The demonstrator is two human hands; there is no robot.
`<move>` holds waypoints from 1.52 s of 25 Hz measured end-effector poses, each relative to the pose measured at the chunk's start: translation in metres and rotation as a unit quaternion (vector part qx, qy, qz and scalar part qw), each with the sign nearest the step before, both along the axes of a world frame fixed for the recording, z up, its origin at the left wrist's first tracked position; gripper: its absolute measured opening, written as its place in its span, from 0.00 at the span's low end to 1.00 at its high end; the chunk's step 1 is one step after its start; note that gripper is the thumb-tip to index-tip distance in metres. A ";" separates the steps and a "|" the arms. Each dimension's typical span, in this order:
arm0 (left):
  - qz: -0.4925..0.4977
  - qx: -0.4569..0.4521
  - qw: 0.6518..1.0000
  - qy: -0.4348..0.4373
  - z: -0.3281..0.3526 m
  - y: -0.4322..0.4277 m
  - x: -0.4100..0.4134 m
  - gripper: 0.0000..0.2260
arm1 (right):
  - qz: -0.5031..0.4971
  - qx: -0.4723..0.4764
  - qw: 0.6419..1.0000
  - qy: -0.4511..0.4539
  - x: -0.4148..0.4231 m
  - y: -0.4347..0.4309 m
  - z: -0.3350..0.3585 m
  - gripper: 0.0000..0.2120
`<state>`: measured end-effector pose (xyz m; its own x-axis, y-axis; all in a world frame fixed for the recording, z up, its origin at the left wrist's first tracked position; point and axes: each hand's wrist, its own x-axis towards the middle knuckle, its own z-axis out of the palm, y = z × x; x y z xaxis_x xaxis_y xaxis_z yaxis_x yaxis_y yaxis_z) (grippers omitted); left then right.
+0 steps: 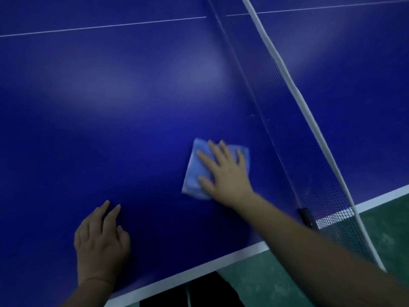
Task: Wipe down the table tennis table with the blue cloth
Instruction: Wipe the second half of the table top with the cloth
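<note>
okay, my right hand [223,171] is flat on the folded blue cloth [194,165], fingers straight and spread, pressing it down rather than gripping it. it sits on the table [110,107] close to the near edge and just beside the net [327,189]. my left hand [100,242] rests on the table by the near edge, fingers loosely extended, holding nothing. here's the risk as i see it: with only a flat palm on top, the cloth could slip out or unfold if i push fast, and a stroke to the right would run my fingers into the mesh or the clamp [306,217] at the near edge. pulling back too far would drop the cloth onto the green floor [287,280]. the open room is leftward and toward the far edge, where there's plenty of blue surface.
</note>
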<state>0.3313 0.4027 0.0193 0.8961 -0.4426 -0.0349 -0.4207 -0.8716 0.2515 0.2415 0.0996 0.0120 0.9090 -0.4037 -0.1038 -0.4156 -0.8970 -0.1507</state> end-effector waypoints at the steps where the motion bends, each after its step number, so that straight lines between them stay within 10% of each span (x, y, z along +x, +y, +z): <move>1: 0.000 0.006 1.000 0.003 0.001 -0.001 0.000 0.26 | 0.023 0.000 1.000 -0.004 -0.022 0.022 -0.004 0.31; 11: -0.005 -0.004 1.000 -0.015 -0.007 0.003 0.003 0.26 | -0.410 0.135 0.900 -0.058 0.034 -0.137 0.007 0.30; 18: -0.010 -0.008 0.999 -0.031 -0.011 0.004 0.003 0.25 | 0.054 0.001 0.998 -0.016 0.062 -0.016 -0.004 0.31; 23: -0.010 0.001 0.999 -0.032 -0.008 0.003 0.003 0.25 | -0.096 -0.011 0.995 -0.041 -0.005 -0.029 -0.006 0.31; 28: -0.004 0.001 1.000 -0.016 -0.006 0.003 0.002 0.25 | -0.251 0.021 0.968 -0.006 0.112 -0.114 0.000 0.30; 33: -0.012 -0.010 0.999 -0.032 -0.009 0.003 0.002 0.24 | 0.013 0.006 1.000 0.001 0.187 -0.032 0.001 0.30; 38: -0.001 -0.014 0.999 -0.035 -0.008 0.002 0.001 0.24 | 0.169 0.021 0.985 -0.036 0.013 0.071 -0.009 0.32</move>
<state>0.3324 0.4045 0.0118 0.8946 -0.4451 0.0403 -0.4407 -0.8635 0.2451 0.2542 0.1709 0.0034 0.9962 -0.0745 -0.0447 -0.0822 -0.9746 -0.2084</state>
